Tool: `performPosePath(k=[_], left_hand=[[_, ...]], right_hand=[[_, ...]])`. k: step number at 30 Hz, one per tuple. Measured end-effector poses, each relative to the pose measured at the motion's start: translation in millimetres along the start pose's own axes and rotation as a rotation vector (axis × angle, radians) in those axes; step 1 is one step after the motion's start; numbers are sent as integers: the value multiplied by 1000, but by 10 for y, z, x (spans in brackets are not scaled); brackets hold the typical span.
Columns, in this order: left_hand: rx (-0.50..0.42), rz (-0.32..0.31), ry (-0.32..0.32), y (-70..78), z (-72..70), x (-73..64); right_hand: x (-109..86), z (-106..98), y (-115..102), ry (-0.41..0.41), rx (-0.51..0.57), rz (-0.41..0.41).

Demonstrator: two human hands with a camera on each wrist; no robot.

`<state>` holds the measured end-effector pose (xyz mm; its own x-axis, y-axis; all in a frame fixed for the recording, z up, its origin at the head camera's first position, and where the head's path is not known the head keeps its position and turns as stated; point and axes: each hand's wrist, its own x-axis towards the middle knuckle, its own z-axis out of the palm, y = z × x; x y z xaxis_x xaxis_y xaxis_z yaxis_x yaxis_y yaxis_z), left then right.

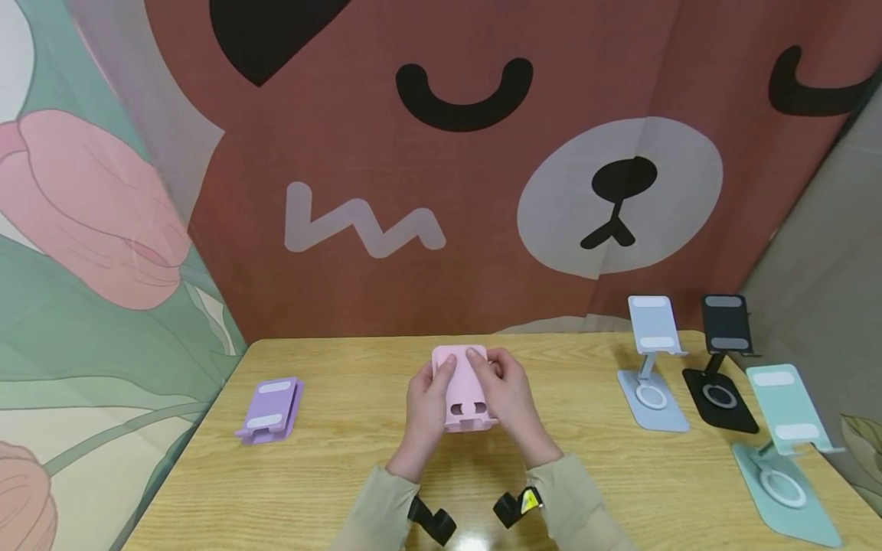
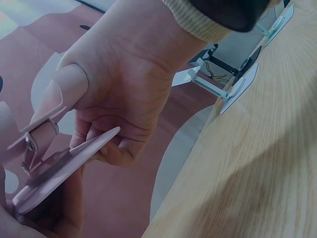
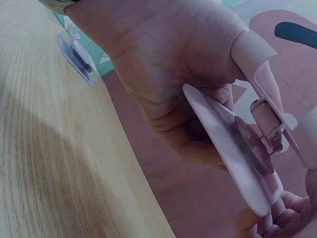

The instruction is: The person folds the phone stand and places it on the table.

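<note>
the pink phone stand [image 1: 463, 383] is located near the middle of the table [image 1: 338, 467], raised off its surface and held between both hands. the left hand [image 1: 427, 399] grips the left side: thumb on the front plate, fingers curled in behind. the right hand [image 1: 510, 390] grips the right side in the same manner. neither grip is spread wide. a hinge [image 2: 41, 136] joins the front plate to the base plate [image 3: 218, 136]; the two plates stand apart, with a round disc [image 3: 251, 145] on the base plate's inner face.

a purple phone stand [image 1: 271, 407] lies folded at the left of the table. three unfolded stands are positioned at the right: blue [image 1: 651, 363], black [image 1: 723, 363] and green [image 1: 788, 451], the green one nearest the person.
</note>
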<state>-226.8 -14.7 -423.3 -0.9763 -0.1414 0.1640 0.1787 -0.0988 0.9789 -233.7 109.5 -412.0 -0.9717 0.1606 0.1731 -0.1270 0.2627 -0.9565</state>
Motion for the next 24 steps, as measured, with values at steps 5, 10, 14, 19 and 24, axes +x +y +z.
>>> performPosePath(k=[5, 10, 14, 19, 24], left_hand=[[13, -2, 5, -18, 4, 4], [31, -17, 15, 7, 16, 3], [29, -18, 10, 171, 24, -75], [30, 14, 6, 301, 23, -161], [29, 6, 8, 323, 26, -171]], right_hand=[[11, 6, 21, 7, 0, 0], [-3, 4, 26, 10, 6, -12], [-8, 6, 26, 11, 13, -10], [-10, 9, 19, 10, 23, 1], [-9, 7, 23, 9, 25, 5]])
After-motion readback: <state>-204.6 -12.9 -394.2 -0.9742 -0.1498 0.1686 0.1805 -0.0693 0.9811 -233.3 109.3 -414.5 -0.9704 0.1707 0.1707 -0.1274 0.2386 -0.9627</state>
